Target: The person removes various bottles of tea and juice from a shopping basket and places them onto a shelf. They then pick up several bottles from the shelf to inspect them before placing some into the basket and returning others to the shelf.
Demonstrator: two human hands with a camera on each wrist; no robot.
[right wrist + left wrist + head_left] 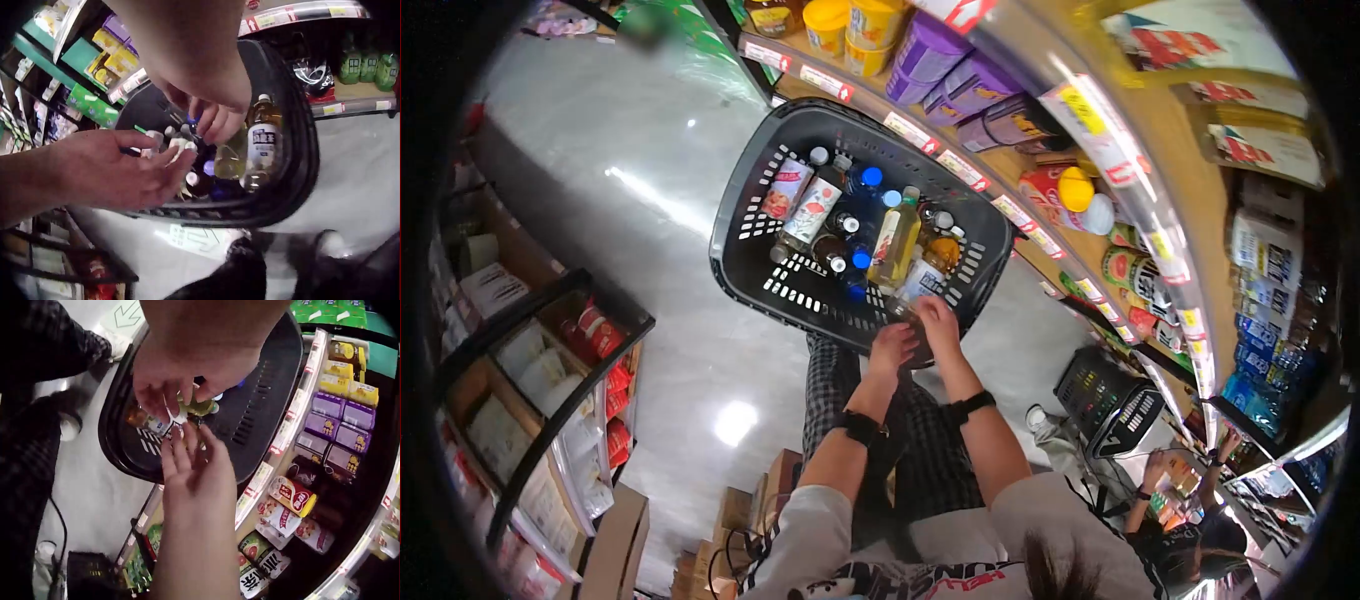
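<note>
A dark grey shopping basket (pixel 795 326) full of drink bottles is in front of me. Both hands are close together over its near right corner. My left hand (pixel 893 347) has its fingers slightly bent and apart in the right wrist view. Beside it, my right hand (pixel 941 326) has loosely bent fingers, its palm showing in the left wrist view. Under them lies an amber tea bottle with a white label (pixel 261 144). Next to it is a bottle of pale yellow drink (pixel 890 248). White-labelled bottles (pixel 812 210) and blue-capped ones (pixel 870 178) fill the middle.
A shelf runs along the basket's far and right side, with purple tubs (pixel 930 55), yellow tubs (pixel 827 25) and cans (pixel 1128 268). Another rack (pixel 550 400) stands at left. A second black basket (pixel 1100 395) is on the floor at right, near another person (pixel 1190 540).
</note>
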